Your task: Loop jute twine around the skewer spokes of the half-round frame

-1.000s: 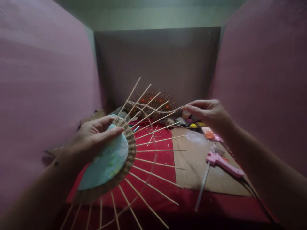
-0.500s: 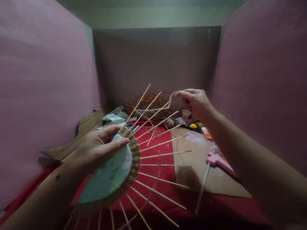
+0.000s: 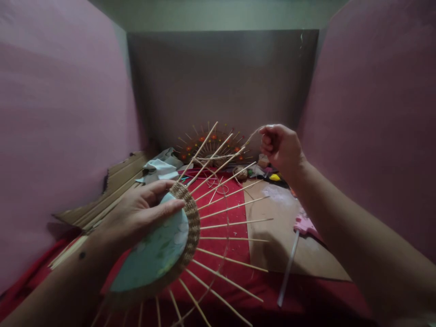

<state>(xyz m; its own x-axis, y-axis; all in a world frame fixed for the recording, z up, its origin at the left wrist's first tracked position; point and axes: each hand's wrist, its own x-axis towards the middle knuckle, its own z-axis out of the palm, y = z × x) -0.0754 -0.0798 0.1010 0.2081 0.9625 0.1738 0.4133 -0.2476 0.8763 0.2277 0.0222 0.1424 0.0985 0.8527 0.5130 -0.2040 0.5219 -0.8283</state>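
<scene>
My left hand (image 3: 146,204) grips a half-round woven piece by its upper edge, thumb in front and fingers behind. The piece has a pale green floral panel (image 3: 156,254), a woven twine border (image 3: 193,227) and several thin wooden sticks (image 3: 235,222) fanning outward. Raised to the right of the upper sticks, my right hand (image 3: 281,143) pinches a length of twine (image 3: 252,135). That twine runs from the fingertips to the tips of the upper sticks and crosses them. Another strand hangs in a loose curve across the lower sticks.
A second fan-shaped piece (image 3: 214,145) with orange flowers leans at the back wall. Nearby lie a twine ball (image 3: 240,173) and pale cloth (image 3: 160,169). Cardboard lies left (image 3: 102,195) and right (image 3: 272,254) on red cloth (image 3: 218,186). A pink glue gun (image 3: 303,225) with a glue stick rests at right.
My right hand has moved slightly right and turned, drawing the twine straighter near the third stick's tip. My left hand keeps its hold on the woven piece; the view has shifted a little.
</scene>
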